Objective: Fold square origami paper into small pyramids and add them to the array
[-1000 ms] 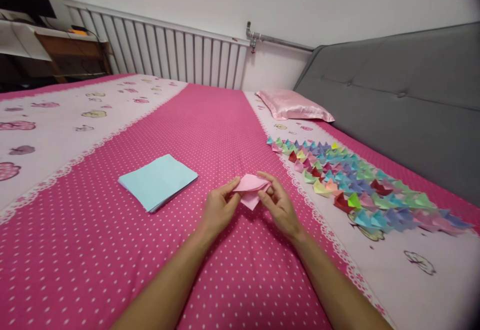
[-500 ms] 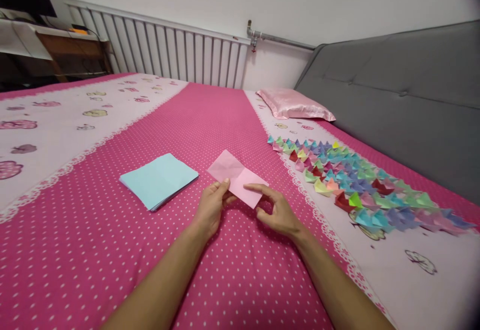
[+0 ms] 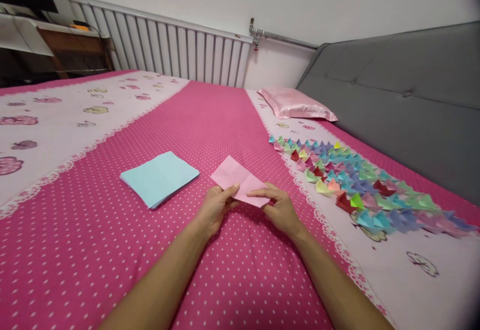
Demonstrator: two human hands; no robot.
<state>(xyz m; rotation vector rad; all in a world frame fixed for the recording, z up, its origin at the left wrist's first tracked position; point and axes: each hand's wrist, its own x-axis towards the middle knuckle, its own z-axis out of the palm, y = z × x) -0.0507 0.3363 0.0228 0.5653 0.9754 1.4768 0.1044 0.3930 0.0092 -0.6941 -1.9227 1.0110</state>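
A creased pink sheet of origami paper [image 3: 237,174] is held up between my two hands, above the polka-dot bedspread [image 3: 225,270]. My left hand [image 3: 217,207] grips its lower left edge, thumb on top and fingers underneath. At the paper's right end my right hand [image 3: 278,207] closes on it, its index finger lying across the top face and its thumb hidden below. To the left of my hands lies a stack of square paper [image 3: 160,179], light blue on top.
Rows of small folded paper boats [image 3: 348,175] in many colours cover the bed on the right. Behind them are a pink satin pillow [image 3: 296,104] and a grey padded headboard [image 3: 405,75]. A white radiator [image 3: 168,42] and a wooden desk [image 3: 75,47] stand beyond the bed.
The pink paper has turned and now looks narrower, its right part no longer spread toward me. My right fingers have closed in on its right end; my left hand has barely moved.
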